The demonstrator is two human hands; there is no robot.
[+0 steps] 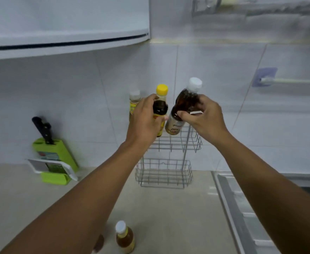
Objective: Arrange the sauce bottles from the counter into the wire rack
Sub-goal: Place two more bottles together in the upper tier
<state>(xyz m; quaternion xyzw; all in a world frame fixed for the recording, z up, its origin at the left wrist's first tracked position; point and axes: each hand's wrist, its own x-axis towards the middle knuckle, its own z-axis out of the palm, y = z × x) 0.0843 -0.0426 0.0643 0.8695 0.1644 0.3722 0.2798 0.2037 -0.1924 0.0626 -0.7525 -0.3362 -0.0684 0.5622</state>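
Note:
A two-tier wire rack (170, 143) stands on the counter against the tiled wall. My left hand (145, 118) grips a dark sauce bottle with a yellow cap (161, 99), upright over the rack's upper tier. My right hand (203, 116) holds a brown bottle with a white cap (184, 105), tilted to the right just above that same tier. Behind my left hand a pale-capped bottle with a yellow label (134, 101) stands at the rack's left end, partly hidden. An amber bottle with a white cap (124, 237) stands on the counter near me.
A green knife block (56, 158) with a black-handled knife sits at the left by the wall. A white wall cabinet (66, 24) hangs above. A metal sink edge (242, 213) runs along the right. The rack's lower basket (164, 174) holds nothing.

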